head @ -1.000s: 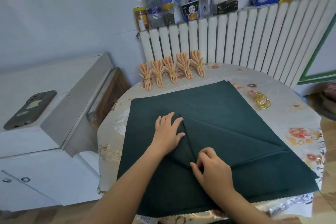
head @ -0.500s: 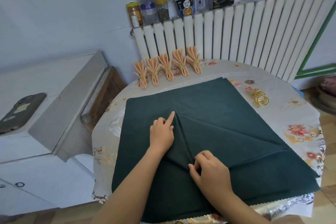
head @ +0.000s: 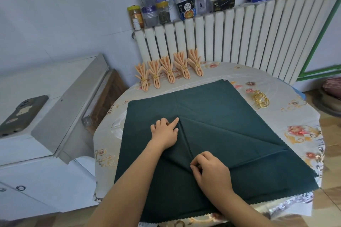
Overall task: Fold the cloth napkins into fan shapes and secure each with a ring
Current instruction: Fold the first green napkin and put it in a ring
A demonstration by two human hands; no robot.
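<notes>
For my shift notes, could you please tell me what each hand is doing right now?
Left hand: fingers curled, index finger pressing the green napkin.
Right hand: pinching a fold of it.

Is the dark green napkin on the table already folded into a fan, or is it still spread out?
Mostly spread. The green napkin lies flat, with only one raised pleat started, between the left hand and right hand.

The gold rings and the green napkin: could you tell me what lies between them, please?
In the head view, only bare floral tablecloth lies between the rings and the napkin.
</notes>
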